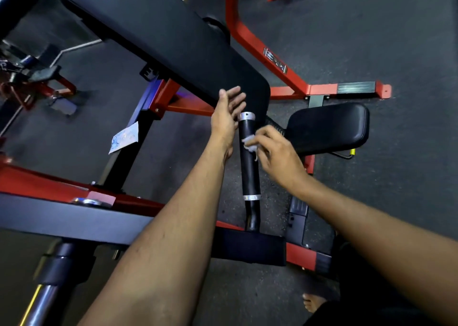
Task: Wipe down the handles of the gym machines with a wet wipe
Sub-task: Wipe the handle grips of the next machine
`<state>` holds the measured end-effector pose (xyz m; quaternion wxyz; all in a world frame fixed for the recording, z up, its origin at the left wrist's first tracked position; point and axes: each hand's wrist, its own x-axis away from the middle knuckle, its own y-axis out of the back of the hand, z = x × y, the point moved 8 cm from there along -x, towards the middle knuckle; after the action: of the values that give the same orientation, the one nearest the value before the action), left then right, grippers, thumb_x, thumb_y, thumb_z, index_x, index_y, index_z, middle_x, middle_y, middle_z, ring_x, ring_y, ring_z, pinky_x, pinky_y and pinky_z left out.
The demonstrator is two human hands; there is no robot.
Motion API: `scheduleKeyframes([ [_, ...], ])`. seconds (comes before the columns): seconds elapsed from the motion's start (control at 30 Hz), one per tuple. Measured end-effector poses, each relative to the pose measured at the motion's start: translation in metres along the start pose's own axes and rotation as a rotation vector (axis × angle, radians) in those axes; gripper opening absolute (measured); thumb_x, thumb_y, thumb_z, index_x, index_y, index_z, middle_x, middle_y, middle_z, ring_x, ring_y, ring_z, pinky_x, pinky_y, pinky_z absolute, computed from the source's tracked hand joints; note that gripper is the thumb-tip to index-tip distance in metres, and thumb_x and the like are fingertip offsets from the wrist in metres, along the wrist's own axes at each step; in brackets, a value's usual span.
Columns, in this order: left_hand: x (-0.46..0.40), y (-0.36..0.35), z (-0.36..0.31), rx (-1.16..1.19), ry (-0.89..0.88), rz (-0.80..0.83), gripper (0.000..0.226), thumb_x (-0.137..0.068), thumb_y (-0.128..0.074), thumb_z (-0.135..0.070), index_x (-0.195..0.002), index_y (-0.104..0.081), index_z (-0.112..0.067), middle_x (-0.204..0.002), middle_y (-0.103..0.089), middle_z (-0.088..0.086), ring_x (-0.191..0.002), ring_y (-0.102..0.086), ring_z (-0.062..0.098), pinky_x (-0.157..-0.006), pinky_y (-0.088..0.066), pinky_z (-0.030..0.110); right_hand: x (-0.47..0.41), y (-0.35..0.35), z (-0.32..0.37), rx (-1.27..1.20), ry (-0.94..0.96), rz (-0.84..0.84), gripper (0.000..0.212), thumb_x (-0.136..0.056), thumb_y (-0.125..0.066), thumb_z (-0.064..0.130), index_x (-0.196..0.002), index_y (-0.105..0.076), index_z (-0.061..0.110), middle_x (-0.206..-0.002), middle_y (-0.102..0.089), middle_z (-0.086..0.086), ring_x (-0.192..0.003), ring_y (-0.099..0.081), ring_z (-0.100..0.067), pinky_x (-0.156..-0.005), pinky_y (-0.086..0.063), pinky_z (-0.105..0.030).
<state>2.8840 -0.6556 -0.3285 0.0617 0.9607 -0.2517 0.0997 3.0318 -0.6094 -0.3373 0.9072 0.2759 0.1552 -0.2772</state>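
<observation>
White wet wipe (pixel 248 144) pinched by right hand (pixel 277 156) against handle (pixel 248 157); left hand (pixel 226 117) flat, fingers straight.

Matt blk handle (pixel 249 157), metal collars.

Long black back pad (pixel 158 36) runs diagonally w/ small black seat pad (pixel 327 127) near its lower end; red frame (pixel 250 43) on dark speckled floor (pixel 384 41). Crumpled paper (pixel 125 137) by frame upright. Bare foot (pixel 312 302) bottom right.

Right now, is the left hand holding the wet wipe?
No: the right hand presses the wet wipe on the handle; the left hand is open.
</observation>
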Motion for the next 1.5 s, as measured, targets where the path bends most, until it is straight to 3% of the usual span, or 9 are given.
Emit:
scheduleKeyframes([
  [0.23, -0.026, -0.024, 0.022, -0.339, -0.006, 0.061, 0.03, -0.113, -0.033, -0.023, -0.126, -0.059, -0.014, -0.11, -0.072, 0.012, -0.1, -0.07, 0.024, -0.104, -0.053, 0.049, 0.075, -0.003, -0.005, -0.297, -0.232, -0.011, 0.027, -0.091, -0.063, -0.008, -0.093, -0.072, 0.017, -0.102, -0.062, 0.008, -0.101, -0.065, -0.007, -0.087, -0.048, -0.02],
  [0.37, -0.03, -0.023, 0.021, -0.47, -0.103, 0.091, 0.032, -0.112, -0.031, -0.02, -0.127, -0.058, -0.023, -0.108, -0.076, 0.006, -0.105, -0.071, 0.021, -0.102, -0.054, 0.041, 0.032, 0.007, -0.047, -0.453, -0.491, -0.244, 0.021, -0.092, -0.066, 0.0, -0.092, -0.071, 0.021, -0.101, -0.071, -0.005, -0.094, -0.067, -0.008, -0.084, -0.049, -0.022],
  [0.47, -0.028, -0.019, 0.016, -0.525, -0.181, 0.057, 0.032, -0.111, -0.031, -0.025, -0.129, -0.055, -0.032, -0.11, -0.074, -0.004, -0.104, -0.069, 0.01, -0.099, -0.053, 0.036, -0.014, 0.008, -0.057, -0.441, -0.49, -0.346, 0.02, -0.09, -0.065, -0.004, -0.099, -0.075, 0.011, -0.104, -0.068, -0.008, -0.097, -0.066, -0.006, -0.088, -0.049, -0.016],
  [0.6, -0.029, -0.017, 0.014, -0.53, -0.208, 0.021, 0.031, -0.111, -0.031, -0.026, -0.13, -0.052, -0.039, -0.11, -0.073, -0.008, -0.103, -0.068, 0.006, -0.096, -0.052, 0.031, -0.018, 0.001, -0.043, -0.343, -0.411, -0.322, 0.026, -0.087, -0.063, -0.006, -0.1, -0.077, 0.012, -0.101, -0.068, 0.002, -0.099, -0.066, -0.006, -0.087, -0.052, -0.019],
  [0.9, -0.032, -0.016, 0.015, -0.509, -0.226, 0.001, 0.034, -0.111, -0.03, -0.021, -0.136, -0.052, -0.027, -0.111, -0.074, 0.0, -0.105, -0.067, 0.006, -0.083, -0.048, 0.012, 0.102, -0.011, -0.008, -0.303, -0.287, -0.14, 0.022, -0.087, -0.069, -0.01, -0.098, -0.077, 0.008, -0.099, -0.067, 0.001, -0.098, -0.066, -0.004, -0.086, -0.048, -0.018],
  [1.1, -0.035, -0.014, 0.018, -0.475, -0.221, 0.002, 0.035, -0.111, -0.031, -0.02, -0.139, -0.052, -0.022, -0.112, -0.073, 0.006, -0.108, -0.068, 0.011, -0.083, -0.05, 0.012, 0.072, -0.017, -0.041, -0.54, -0.525, -0.219, 0.009, -0.091, -0.071, 0.002, -0.093, -0.076, 0.009, -0.095, -0.074, 0.0, -0.085, -0.068, -0.005, -0.075, -0.052, -0.02],
  [1.2, -0.033, -0.014, 0.019, -0.458, -0.211, 0.003, 0.034, -0.111, -0.032, -0.022, -0.138, -0.053, -0.024, -0.113, -0.073, 0.004, -0.11, -0.067, 0.011, -0.091, -0.051, 0.019, 0.016, -0.033, -0.073, -0.73, -0.652, -0.341, 0.015, -0.093, -0.065, 0.0, -0.098, -0.075, 0.01, -0.096, -0.075, -0.002, -0.086, -0.068, -0.011, -0.076, -0.057, -0.032],
  [1.33, -0.035, -0.014, 0.02, -0.438, -0.2, -0.011, 0.033, -0.109, -0.033, -0.026, -0.133, -0.056, -0.03, -0.112, -0.072, -0.001, -0.111, -0.066, 0.012, -0.101, -0.05, 0.031, -0.021, -0.053, -0.087, -1.138, -0.771, -0.44, 0.024, -0.096, -0.054, -0.009, -0.098, -0.069, 0.01, -0.097, -0.07, -0.008, -0.091, -0.064, -0.02, -0.08, -0.054, -0.034],
  [1.5, -0.04, -0.013, 0.022, -0.421, -0.205, -0.012, 0.033, -0.11, -0.034, -0.023, -0.132, -0.059, -0.026, -0.111, -0.073, 0.003, -0.111, -0.067, 0.014, -0.091, -0.051, 0.021, 0.028, -0.074, -0.081, -1.117, -0.791, -0.317, 0.029, -0.094, -0.054, -0.011, -0.094, -0.067, 0.015, -0.094, -0.07, -0.003, -0.09, -0.061, -0.018, -0.08, -0.051, -0.032],
])
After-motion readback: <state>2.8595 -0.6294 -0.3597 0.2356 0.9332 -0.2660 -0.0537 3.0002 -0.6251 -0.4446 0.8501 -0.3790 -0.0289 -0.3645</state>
